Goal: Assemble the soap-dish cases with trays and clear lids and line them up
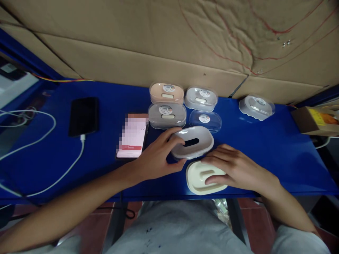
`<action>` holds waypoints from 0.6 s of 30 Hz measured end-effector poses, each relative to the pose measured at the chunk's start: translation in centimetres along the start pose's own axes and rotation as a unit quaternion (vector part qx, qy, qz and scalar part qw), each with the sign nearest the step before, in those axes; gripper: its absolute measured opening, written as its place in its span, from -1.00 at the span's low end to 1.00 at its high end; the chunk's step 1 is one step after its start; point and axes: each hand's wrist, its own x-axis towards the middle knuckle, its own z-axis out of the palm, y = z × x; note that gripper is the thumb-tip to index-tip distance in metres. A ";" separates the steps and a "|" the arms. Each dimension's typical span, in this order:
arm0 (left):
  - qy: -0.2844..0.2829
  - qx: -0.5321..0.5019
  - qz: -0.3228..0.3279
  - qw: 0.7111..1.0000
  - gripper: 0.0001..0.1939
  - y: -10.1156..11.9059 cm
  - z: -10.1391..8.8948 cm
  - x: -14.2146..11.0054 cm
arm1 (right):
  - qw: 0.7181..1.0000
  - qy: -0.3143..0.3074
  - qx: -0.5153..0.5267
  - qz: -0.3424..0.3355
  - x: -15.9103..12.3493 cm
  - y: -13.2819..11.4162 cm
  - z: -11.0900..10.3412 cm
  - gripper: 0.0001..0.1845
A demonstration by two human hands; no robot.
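My left hand (pixel 161 155) grips the left end of a white oval dish (pixel 205 141), which has a dark slot through its middle. Its fingers lie on the far rim and inside, with the thumb at the near side. Just nearer to me lies a cream oval piece (pixel 196 180) with a raised bar in its centre. My right hand (pixel 230 167) holds the right part of this piece, fingers over its far edge and thumb on top. Behind the white dish rests a clear oval lid (pixel 203 121) with a round label.
Clear-lidded oval boxes stand farther back: peach (pixel 166 93), grey (pixel 167 115), white (pixel 201 99) and another grey one (pixel 256 107). A lit phone (pixel 131 135) and a dark phone (pixel 83 116) with a white cable (pixel 76 158) lie left. A cardboard box (pixel 308 121) sits right.
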 end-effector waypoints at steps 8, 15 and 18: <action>-0.058 -0.039 0.172 0.983 -0.45 0.7 0.7 -0.9 | 0.990 0.126 -0.057 0.025 -1.1 -0.2 -2.9 -0.70; -0.089 -0.015 0.244 0.966 -0.45 0.5 1.5 -0.9 | 0.977 -0.122 0.094 0.147 -3.4 1.9 -2.3 0.07; -0.087 -0.014 0.228 0.970 -0.43 0.4 1.6 -0.9 | 0.962 -0.179 0.135 0.159 -4.5 1.7 -1.8 0.32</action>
